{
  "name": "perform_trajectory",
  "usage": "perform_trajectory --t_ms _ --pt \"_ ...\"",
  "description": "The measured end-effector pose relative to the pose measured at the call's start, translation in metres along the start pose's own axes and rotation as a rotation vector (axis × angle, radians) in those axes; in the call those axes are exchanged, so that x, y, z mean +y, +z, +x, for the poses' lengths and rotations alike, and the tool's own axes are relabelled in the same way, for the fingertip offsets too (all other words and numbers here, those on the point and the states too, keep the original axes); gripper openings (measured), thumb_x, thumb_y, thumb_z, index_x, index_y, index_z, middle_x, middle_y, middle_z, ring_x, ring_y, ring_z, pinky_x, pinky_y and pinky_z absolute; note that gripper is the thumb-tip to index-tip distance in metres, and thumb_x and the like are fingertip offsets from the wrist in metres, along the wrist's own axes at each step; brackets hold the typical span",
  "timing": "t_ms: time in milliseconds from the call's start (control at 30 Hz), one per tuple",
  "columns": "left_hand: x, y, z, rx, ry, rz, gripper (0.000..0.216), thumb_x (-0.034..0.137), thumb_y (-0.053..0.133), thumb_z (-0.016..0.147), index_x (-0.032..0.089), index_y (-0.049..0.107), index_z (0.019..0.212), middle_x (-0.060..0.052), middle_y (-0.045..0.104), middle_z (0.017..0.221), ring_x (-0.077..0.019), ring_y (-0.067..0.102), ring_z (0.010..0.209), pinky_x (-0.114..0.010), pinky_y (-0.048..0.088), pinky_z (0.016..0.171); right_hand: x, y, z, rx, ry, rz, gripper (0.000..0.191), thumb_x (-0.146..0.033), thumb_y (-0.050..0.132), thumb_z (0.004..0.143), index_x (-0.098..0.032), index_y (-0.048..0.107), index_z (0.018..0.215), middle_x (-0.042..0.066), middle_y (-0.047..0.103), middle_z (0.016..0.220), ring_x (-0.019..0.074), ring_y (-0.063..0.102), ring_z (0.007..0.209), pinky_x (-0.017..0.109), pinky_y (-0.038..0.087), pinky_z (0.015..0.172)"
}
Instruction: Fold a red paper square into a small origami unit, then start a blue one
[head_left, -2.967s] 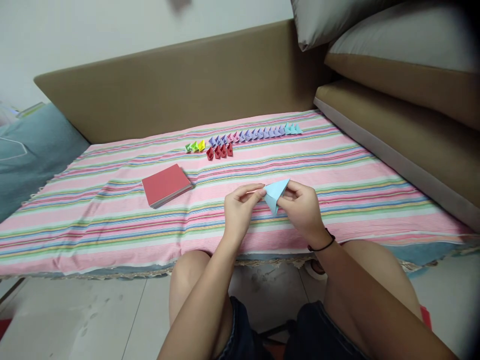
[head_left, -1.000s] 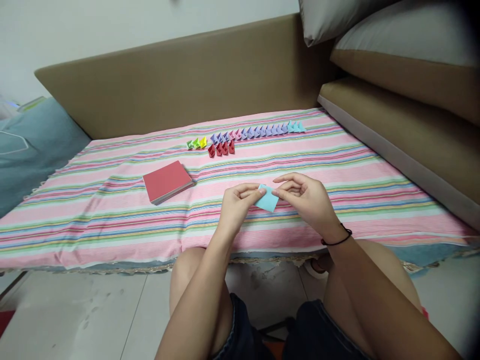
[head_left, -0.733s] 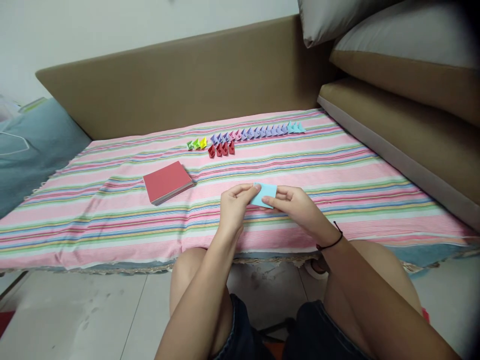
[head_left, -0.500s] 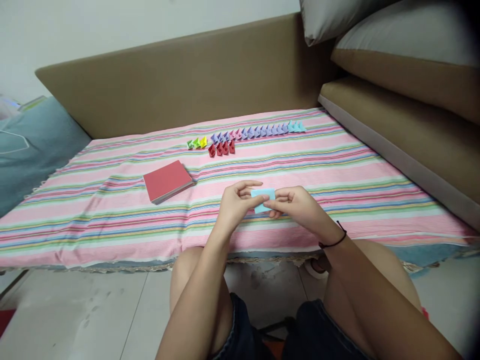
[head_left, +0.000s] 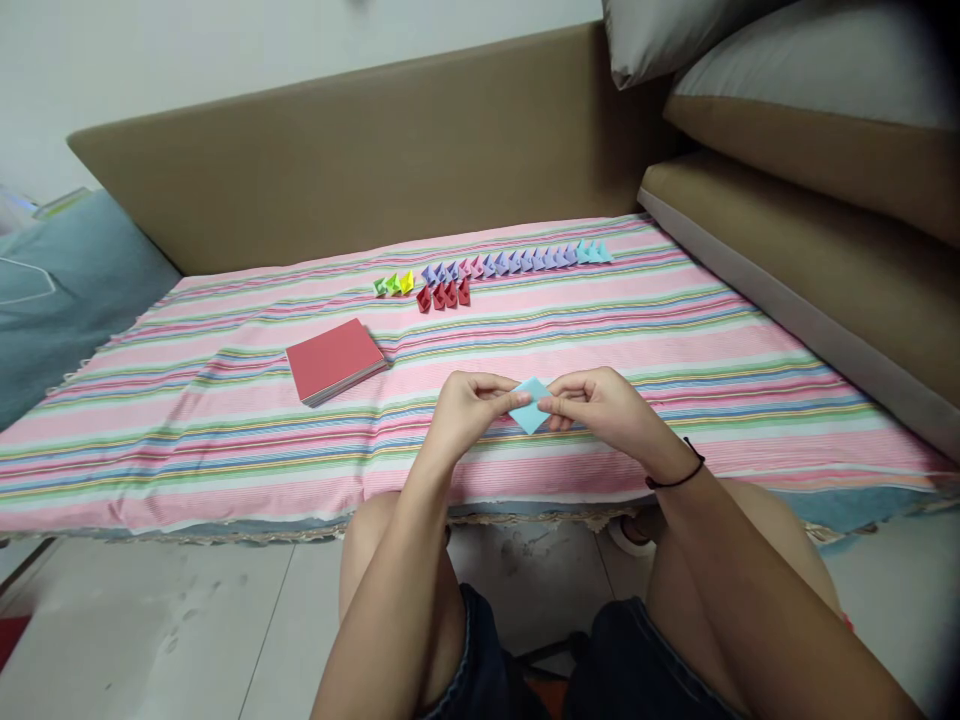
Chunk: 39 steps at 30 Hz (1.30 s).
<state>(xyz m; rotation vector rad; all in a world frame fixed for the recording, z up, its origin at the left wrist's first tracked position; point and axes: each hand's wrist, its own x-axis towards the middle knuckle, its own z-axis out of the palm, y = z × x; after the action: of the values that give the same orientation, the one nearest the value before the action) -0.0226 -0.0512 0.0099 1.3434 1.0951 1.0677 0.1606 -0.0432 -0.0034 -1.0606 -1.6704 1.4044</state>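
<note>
A small light-blue square of folded paper [head_left: 532,417] is held up between my two hands, turned so that a corner points down. My left hand [head_left: 472,408] pinches its left corner, thumb on the near face. At the opposite corner, my right hand [head_left: 592,400] grips the paper between thumb and fingers. Both hands are closed on it, above the striped cloth. The fingers behind the paper are partly hidden.
Small folded paper pieces [head_left: 525,262] in blue, purple and pink stand in a row, with red ones [head_left: 442,296] and green-yellow ones [head_left: 394,285] beside them. A red-topped stack of paper [head_left: 335,360] lies left on the striped cloth [head_left: 247,430]. Cushions [head_left: 810,260] are piled at right.
The light-blue paper has turned from lying edge-level to standing on a corner. My left fingers, partly stretched before, have closed in on its left corner.
</note>
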Motion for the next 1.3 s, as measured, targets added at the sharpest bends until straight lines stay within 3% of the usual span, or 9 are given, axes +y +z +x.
perform_trajectory --t_ms 400,600,800,1067,1300 --pt "0.0014 0.0084 -0.0011 0.089 0.106 0.086 0.018 0.03 0.071 0.067 0.012 0.069 0.066 -0.004 0.065 0.061 -0.0129 0.056 0.055 -0.024 0.044 0.053 -0.0079 0.0029 -0.0038 0.029 -0.018 -0.198 0.016 -0.031 0.063 0.076 -0.017 0.069 0.069 0.002 0.067 0.059 0.0159 0.064 0.058 0.023 0.05 0.055" --pt "-0.0004 0.0097 -0.0002 -0.013 0.166 0.181 0.024 0.029 0.074 0.064 0.015 0.071 0.083 -0.004 0.068 0.076 -0.0147 0.059 0.071 -0.024 0.045 0.063 -0.0065 0.0034 -0.0042 0.018 -0.004 -0.15 0.02 -0.036 0.064 0.075 -0.017 0.069 0.07 0.002 0.066 0.057 0.0168 0.065 0.057 0.023 0.05 0.054" --pt "-0.0052 0.0084 0.001 0.032 0.117 0.247 0.022 0.035 0.071 0.066 0.014 0.069 0.067 -0.001 0.062 0.059 -0.0113 0.051 0.053 -0.023 0.039 0.052 -0.006 0.0047 -0.0043 0.006 -0.01 -0.224 0.025 -0.04 0.063 0.076 -0.016 0.069 0.073 0.004 0.067 0.057 0.0184 0.066 0.058 0.024 0.05 0.054" --pt "-0.0052 0.0085 0.0017 0.003 0.112 0.221 0.025 0.037 0.065 0.071 0.013 0.065 0.063 0.001 0.052 0.054 -0.0097 0.042 0.052 -0.023 0.032 0.05 -0.0035 0.0047 -0.002 -0.039 -0.017 -0.213 0.022 -0.038 0.064 0.075 -0.017 0.066 0.066 0.002 0.066 0.056 0.0165 0.064 0.057 0.023 0.048 0.053" --pt "-0.007 0.0077 0.0026 0.001 0.088 0.234 0.023 0.033 0.059 0.074 0.013 0.065 0.062 0.0 0.054 0.056 -0.0108 0.044 0.055 -0.023 0.033 0.051 -0.0045 0.0059 -0.0023 -0.054 0.016 -0.165 0.02 -0.037 0.067 0.072 -0.018 0.067 0.065 0.002 0.067 0.057 0.0162 0.063 0.057 0.024 0.049 0.055"
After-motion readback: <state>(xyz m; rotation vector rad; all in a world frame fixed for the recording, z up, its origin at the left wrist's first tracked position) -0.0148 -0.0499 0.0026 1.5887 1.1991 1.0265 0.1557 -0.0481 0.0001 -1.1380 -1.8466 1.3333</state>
